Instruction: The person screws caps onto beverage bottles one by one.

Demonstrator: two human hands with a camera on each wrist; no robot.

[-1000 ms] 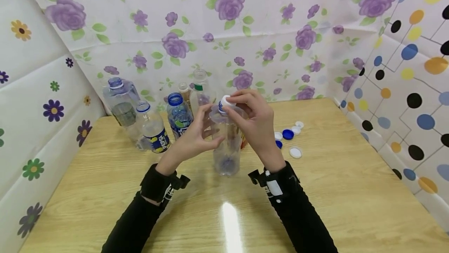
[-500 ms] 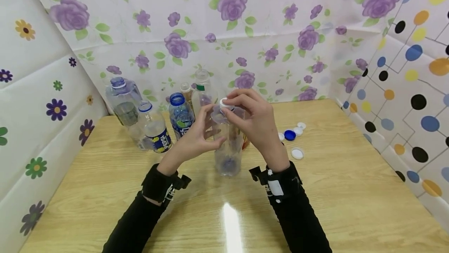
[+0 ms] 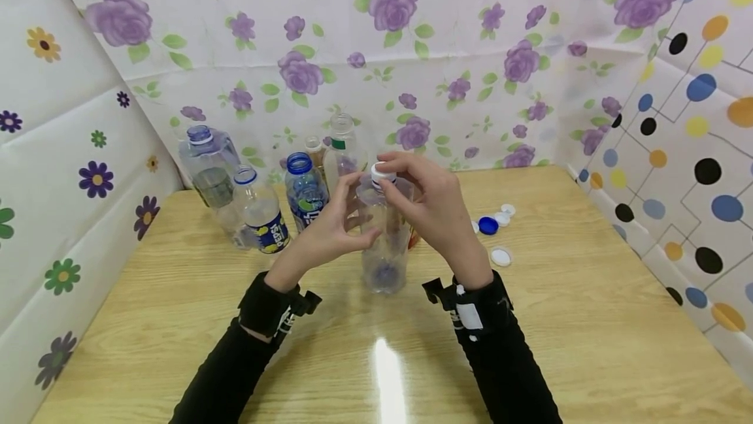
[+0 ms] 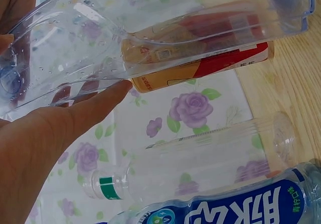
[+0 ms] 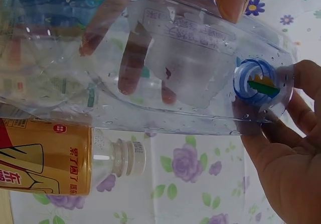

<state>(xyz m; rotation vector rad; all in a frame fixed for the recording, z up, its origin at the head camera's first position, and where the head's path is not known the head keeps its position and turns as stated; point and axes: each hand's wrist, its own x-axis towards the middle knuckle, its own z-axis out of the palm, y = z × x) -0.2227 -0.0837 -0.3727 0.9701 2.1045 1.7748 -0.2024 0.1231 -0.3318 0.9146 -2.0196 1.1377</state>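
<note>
A clear plastic bottle [image 3: 384, 260] stands upright on the table in the head view. My left hand [image 3: 329, 228] holds its upper part, thumb on the near side and fingers around behind. With thumb and fingertips my right hand [image 3: 434, 208] pinches a white cap [image 3: 379, 174] on the bottle's mouth. In the left wrist view the clear bottle [image 4: 95, 38] lies across the left hand [image 4: 60, 128]. In the right wrist view the bottle's blue neck ring [image 5: 256, 82] shows through the plastic beside the right hand [image 5: 286, 148]; the cap is hidden there.
Left of the hands stand a large clear bottle [image 3: 214, 182], a Pepsi bottle [image 3: 259, 212] and a blue-rimmed bottle [image 3: 304, 192]. Behind are a green-marked bottle [image 3: 342, 149] and a gold-and-red-labelled bottle [image 5: 45, 158]. Several loose caps [image 3: 488, 225] lie to the right.
The white cap, tilted over the mouth a second ago, now sits level on the neck. My right hand has shifted slightly with it; the left hand keeps its hold.
</note>
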